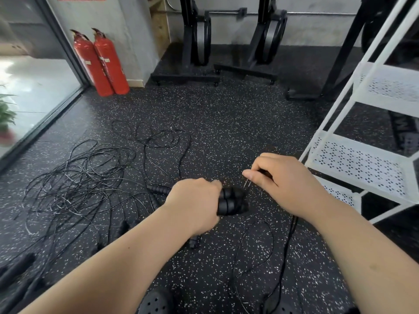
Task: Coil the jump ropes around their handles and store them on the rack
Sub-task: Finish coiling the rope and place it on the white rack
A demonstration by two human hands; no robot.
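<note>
Left hand [195, 205] round paired handles [232, 201]

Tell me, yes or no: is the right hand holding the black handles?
No, the left hand holds the black handles, while the right hand pinches the thin rope.

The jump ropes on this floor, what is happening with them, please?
A person appears to be coiling one rope. The left hand grips a pair of black ribbed handles held together, while the right hand pinches the thin black cord just beside them. A tangle of more thin black ropes lies loose on the speckled black rubber floor to the left. The white perforated metal rack stands at the right.
</note>
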